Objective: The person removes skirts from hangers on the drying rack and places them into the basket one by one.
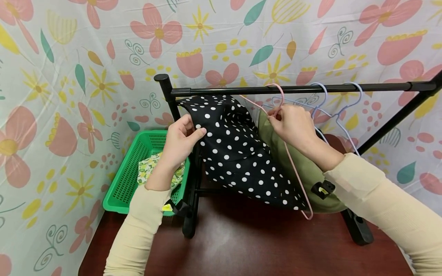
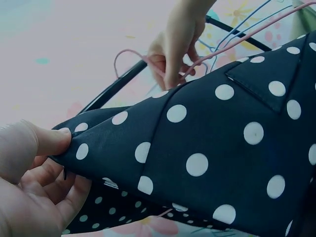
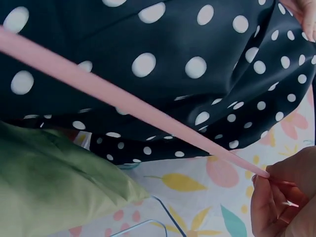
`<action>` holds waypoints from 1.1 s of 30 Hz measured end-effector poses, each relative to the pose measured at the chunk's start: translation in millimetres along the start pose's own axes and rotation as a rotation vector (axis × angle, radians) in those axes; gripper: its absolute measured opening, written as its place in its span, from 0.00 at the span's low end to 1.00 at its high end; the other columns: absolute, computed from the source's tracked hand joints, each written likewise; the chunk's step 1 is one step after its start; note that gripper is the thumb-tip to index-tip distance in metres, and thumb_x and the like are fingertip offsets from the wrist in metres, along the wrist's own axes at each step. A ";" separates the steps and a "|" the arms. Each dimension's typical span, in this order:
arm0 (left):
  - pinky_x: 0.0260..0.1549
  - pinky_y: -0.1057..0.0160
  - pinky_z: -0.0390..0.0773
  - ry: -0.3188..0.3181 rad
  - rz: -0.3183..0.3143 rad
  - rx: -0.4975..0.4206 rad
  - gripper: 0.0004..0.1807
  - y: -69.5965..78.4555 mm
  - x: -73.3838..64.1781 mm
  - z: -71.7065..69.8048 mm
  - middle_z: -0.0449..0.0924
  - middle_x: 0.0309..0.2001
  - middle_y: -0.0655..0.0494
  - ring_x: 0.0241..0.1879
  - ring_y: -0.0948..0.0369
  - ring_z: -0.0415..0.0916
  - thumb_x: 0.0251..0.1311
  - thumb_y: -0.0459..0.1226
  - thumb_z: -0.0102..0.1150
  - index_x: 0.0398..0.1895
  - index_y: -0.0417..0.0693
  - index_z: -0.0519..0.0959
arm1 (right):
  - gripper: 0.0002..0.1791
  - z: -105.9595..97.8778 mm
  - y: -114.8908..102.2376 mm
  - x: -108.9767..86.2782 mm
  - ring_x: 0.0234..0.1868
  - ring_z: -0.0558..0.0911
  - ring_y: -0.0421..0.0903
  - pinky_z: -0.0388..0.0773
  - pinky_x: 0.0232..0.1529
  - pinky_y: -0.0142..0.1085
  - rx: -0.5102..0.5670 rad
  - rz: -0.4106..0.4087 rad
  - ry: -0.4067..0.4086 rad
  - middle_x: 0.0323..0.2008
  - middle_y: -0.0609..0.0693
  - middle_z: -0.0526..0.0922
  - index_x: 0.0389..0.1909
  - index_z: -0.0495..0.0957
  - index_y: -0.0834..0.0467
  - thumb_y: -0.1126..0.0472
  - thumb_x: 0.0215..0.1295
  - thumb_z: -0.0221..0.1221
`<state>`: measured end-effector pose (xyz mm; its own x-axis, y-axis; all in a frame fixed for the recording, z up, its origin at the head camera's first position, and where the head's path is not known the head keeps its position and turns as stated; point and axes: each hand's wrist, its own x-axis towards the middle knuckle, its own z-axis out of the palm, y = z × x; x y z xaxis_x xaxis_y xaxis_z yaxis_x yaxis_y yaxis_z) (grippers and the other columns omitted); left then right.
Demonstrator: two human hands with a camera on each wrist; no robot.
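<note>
A black garment with white polka dots [image 1: 238, 153] hangs below the rail, spread at a slant. Its left edge is pinched between the thumb and fingers of my left hand [image 1: 181, 140], and the left wrist view shows the cloth [image 2: 197, 143] stretched away from that grip. My right hand [image 1: 293, 124] pinches a pink hanger [image 1: 293, 165] just below its hook, close under the rail. One arm of the hanger runs down in front of the cloth's right side; the other side is partly hidden by the garment. In the right wrist view the pink bar [image 3: 128, 101] crosses the dotted fabric.
A black clothes rail [image 1: 221, 91] spans the view. Behind my right hand hangs an olive green garment [image 1: 321, 197], beside blue hangers [image 1: 345, 126]. To the left, a green basket [image 1: 124, 188] holds a yellow-green patterned cloth [image 1: 146, 168]. Below is a dark red-brown tabletop [image 1: 241, 245].
</note>
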<state>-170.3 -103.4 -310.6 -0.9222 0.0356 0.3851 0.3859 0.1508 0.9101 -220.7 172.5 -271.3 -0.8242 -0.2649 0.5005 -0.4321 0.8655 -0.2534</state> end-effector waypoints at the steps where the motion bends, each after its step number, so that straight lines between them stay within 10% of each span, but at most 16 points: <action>1: 0.25 0.67 0.71 0.004 0.005 0.002 0.07 0.5 0.1 -1.7 0.81 0.29 0.57 0.25 0.58 0.71 0.57 0.31 0.59 0.39 0.39 0.76 | 0.08 -0.5 0.5 -0.2 0.15 0.74 0.51 0.63 0.14 0.44 -0.002 0.000 0.002 0.16 0.53 0.79 0.25 0.83 0.58 0.60 0.57 0.59; 33: 0.27 0.68 0.74 0.038 0.098 0.099 0.07 13.5 -8.7 -50.8 0.82 0.28 0.60 0.26 0.61 0.76 0.58 0.30 0.58 0.38 0.36 0.76 | 0.10 1.6 13.3 -1.4 0.16 0.73 0.52 0.64 0.13 0.43 -0.031 0.020 0.012 0.18 0.54 0.78 0.20 0.80 0.58 0.61 0.57 0.55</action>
<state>-155.8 -151.9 -293.9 -0.8778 0.0178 0.4788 0.4681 0.2448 0.8491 -226.0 183.7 -276.7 -0.8280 -0.2428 0.5054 -0.4042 0.8831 -0.2380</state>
